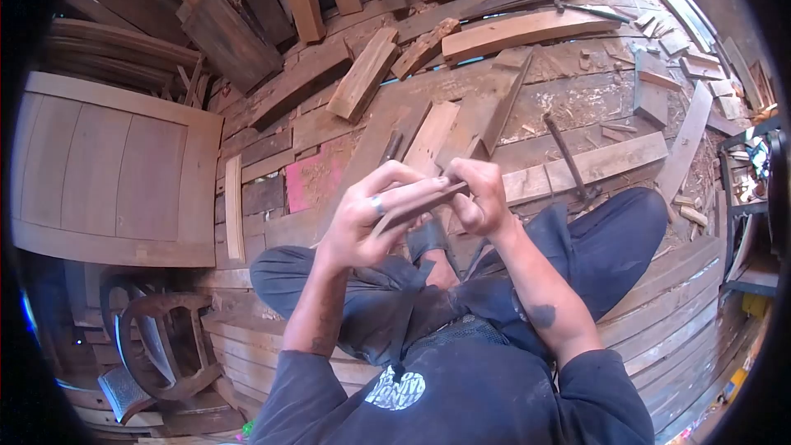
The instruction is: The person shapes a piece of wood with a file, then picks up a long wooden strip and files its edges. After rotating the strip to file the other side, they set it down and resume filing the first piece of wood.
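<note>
Both hands are raised over my crossed legs, in front of my chest. Between them is a thin brown strip of wood, tilted with its right end higher. My left hand grips its left part, fingers stretched along the far side and a ring on one finger. My right hand pinches the right end between thumb and bent fingers. Just beyond the hands, pale and brown boards lie on the floor. A dark-handled tool rests among them, its tip hidden.
A hammer-like tool leans across a long plank at the right. Wood blocks and shavings cover the far floor. A panelled door lies left, near a curved wooden frame. A shelf stands right.
</note>
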`<control>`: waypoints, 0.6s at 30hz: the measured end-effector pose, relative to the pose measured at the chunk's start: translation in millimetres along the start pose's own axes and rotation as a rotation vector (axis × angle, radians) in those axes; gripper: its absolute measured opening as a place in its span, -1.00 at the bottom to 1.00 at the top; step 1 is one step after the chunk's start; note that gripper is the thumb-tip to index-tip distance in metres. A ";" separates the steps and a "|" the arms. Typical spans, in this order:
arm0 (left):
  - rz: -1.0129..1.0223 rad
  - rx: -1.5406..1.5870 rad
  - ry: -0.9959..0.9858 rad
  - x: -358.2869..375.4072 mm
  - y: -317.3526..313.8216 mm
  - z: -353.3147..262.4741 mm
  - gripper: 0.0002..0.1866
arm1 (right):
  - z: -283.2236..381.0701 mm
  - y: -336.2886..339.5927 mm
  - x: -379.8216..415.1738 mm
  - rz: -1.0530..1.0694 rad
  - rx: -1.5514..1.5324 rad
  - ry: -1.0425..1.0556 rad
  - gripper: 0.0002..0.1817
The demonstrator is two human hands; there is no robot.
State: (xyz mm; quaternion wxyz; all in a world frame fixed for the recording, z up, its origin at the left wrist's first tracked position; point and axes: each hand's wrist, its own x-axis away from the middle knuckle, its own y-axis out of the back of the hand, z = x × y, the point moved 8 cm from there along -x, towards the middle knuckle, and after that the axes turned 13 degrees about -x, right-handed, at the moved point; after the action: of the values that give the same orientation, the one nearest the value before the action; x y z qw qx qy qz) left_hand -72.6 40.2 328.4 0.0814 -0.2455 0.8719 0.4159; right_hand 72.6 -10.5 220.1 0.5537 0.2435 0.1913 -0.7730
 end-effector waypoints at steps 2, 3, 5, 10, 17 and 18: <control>0.013 0.020 0.055 2.2 2.8 6.2 -0.47 | -30.0 4.2 19.0 -0.008 0.006 -0.065 -0.54; 0.035 0.007 0.033 0.3 -1.6 7.5 -0.48 | -19.6 3.3 12.9 -0.001 0.020 0.007 -0.54; 0.109 0.005 0.030 6.0 -17.7 11.0 -0.48 | 12.5 -7.6 -0.2 0.000 0.031 0.098 -0.55; 0.063 0.015 0.045 6.5 -10.2 7.2 -0.53 | -9.0 -6.6 4.3 -0.026 0.015 0.096 -0.55; 0.041 0.080 0.059 6.9 -20.6 12.0 -0.69 | 17.4 -14.7 -7.1 0.019 0.042 0.233 -0.52; 0.027 0.069 0.035 5.4 -20.8 9.9 -0.73 | 13.7 -12.3 -5.2 0.020 0.066 0.223 -0.53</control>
State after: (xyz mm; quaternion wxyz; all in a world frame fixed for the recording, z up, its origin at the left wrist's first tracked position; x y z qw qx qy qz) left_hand -67.6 34.7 306.0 0.0688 -0.2379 0.8903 0.3821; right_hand 60.0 -10.4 234.5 0.5285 0.3479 0.2236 -0.7414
